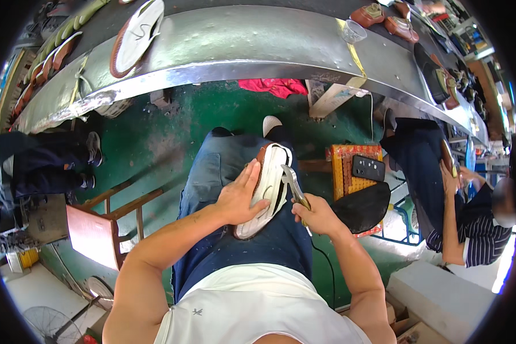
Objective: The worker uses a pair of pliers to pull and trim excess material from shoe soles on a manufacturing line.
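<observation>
Across my lap lies a shoe (270, 192), its white lining and sole side turned up and a brown edge showing. My left hand (239, 198) holds it from the left, with the thumb laid across the white surface and the fingers along the brown side. In my right hand (317, 214) is a pair of lasting pliers (294, 186), gripped by the handles. The metal jaws meet the shoe's right edge near its upper half. Whether they pinch any material is too small to tell.
A metal-topped bench (223, 40) runs ahead, bearing another white-lined shoe (137, 37) and a clear plastic cup (352, 31). A wooden stool (94, 235) stands left. Right are a phone (368, 168) on a woven seat (347, 186) and a seated co-worker (476, 223).
</observation>
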The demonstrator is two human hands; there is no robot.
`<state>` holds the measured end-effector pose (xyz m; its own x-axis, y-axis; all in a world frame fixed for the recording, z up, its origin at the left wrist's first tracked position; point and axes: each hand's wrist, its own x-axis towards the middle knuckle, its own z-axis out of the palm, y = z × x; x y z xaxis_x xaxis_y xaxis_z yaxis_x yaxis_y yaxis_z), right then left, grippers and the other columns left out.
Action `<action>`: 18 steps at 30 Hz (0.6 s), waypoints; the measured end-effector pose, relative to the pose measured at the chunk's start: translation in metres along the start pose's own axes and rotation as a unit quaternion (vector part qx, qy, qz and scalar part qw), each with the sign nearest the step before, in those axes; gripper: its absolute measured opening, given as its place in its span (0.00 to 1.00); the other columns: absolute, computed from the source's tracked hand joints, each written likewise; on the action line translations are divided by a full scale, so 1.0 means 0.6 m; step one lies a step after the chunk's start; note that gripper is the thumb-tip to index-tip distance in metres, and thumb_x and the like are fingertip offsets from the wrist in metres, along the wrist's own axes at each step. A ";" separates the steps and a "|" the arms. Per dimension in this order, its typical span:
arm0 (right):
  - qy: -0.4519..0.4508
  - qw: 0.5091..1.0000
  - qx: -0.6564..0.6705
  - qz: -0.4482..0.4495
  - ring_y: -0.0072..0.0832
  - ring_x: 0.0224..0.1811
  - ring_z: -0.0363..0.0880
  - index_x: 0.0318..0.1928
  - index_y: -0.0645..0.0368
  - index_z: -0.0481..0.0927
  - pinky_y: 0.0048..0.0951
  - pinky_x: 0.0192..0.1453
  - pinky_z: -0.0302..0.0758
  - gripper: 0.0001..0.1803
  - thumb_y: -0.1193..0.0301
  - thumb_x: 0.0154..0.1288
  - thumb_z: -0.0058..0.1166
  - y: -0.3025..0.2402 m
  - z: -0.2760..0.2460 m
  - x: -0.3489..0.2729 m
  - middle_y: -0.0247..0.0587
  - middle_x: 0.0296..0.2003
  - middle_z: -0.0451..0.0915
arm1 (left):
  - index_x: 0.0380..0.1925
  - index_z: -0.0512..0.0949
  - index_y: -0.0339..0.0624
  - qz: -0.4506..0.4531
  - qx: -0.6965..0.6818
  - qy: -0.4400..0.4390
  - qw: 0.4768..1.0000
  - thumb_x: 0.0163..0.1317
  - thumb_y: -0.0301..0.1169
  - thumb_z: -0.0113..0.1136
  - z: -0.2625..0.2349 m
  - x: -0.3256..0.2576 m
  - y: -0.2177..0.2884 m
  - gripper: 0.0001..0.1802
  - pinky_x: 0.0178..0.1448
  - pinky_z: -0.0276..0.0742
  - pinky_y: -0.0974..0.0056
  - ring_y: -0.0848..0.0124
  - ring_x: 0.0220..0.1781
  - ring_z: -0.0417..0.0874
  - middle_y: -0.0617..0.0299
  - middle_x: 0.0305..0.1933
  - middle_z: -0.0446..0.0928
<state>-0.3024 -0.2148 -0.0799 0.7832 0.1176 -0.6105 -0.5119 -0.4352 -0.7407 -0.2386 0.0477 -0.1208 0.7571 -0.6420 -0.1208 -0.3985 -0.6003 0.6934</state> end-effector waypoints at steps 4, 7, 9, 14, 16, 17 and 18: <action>0.001 1.000 0.023 0.020 0.23 0.27 0.79 0.44 0.63 0.80 0.30 0.34 0.76 0.11 0.66 0.74 0.56 0.009 -0.008 0.010 0.37 0.30 0.84 | 0.74 0.60 0.31 -0.054 0.051 0.020 0.997 0.67 0.52 0.60 -0.053 0.099 0.023 0.45 0.70 0.70 0.48 0.47 0.66 0.73 0.39 0.66 0.70; -0.021 0.995 0.094 0.028 0.22 0.29 0.80 0.47 0.65 0.81 0.28 0.34 0.78 0.13 0.66 0.76 0.54 0.001 -0.013 0.026 0.39 0.33 0.85 | 0.74 0.64 0.40 -0.021 0.015 0.118 0.993 0.68 0.45 0.63 0.003 0.163 -0.031 0.39 0.69 0.72 0.51 0.48 0.65 0.77 0.43 0.61 0.76; -0.054 0.990 0.121 0.043 0.24 0.36 0.82 0.52 0.66 0.78 0.28 0.36 0.81 0.14 0.67 0.77 0.52 -0.004 -0.016 0.035 0.40 0.39 0.84 | 0.70 0.70 0.45 -0.027 -0.106 0.159 0.981 0.70 0.40 0.62 0.049 0.184 -0.077 0.30 0.66 0.74 0.56 0.57 0.60 0.81 0.52 0.55 0.81; -0.098 0.970 0.216 0.049 0.28 0.49 0.84 0.58 0.66 0.75 0.32 0.43 0.87 0.16 0.68 0.79 0.48 -0.039 -0.019 0.016 0.43 0.50 0.82 | 0.67 0.68 0.42 -0.085 -0.336 -0.013 0.938 0.75 0.34 0.57 -0.011 0.154 -0.029 0.23 0.68 0.72 0.65 0.71 0.61 0.77 0.59 0.57 0.77; -0.115 0.964 0.235 0.049 0.26 0.45 0.84 0.58 0.65 0.75 0.27 0.40 0.83 0.15 0.68 0.79 0.49 -0.054 -0.010 0.003 0.41 0.46 0.83 | 0.69 0.66 0.39 -0.022 -0.356 -0.004 0.934 0.74 0.36 0.56 -0.027 0.128 -0.027 0.27 0.74 0.66 0.59 0.57 0.70 0.72 0.48 0.68 0.68; -0.117 0.964 0.233 0.046 0.26 0.45 0.84 0.58 0.65 0.75 0.27 0.40 0.83 0.15 0.68 0.79 0.49 -0.057 -0.005 0.000 0.41 0.46 0.83 | 0.69 0.66 0.39 -0.022 -0.354 -0.001 0.935 0.74 0.36 0.56 -0.038 0.118 -0.025 0.27 0.74 0.66 0.59 0.57 0.70 0.72 0.48 0.68 0.68; -0.114 0.974 0.194 0.016 0.26 0.42 0.83 0.58 0.64 0.76 0.26 0.39 0.81 0.15 0.68 0.79 0.49 -0.060 0.000 -0.004 0.39 0.44 0.83 | 0.69 0.65 0.39 0.021 -0.326 0.018 0.945 0.74 0.34 0.55 -0.051 0.106 -0.022 0.26 0.76 0.64 0.58 0.55 0.72 0.69 0.46 0.69 0.67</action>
<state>-0.2862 -0.1994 -0.0519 0.6879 0.3244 -0.6493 -0.6650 -0.0766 -0.7429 -0.1692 0.0295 -0.1160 0.7698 -0.6348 -0.0671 -0.0337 -0.1454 0.9888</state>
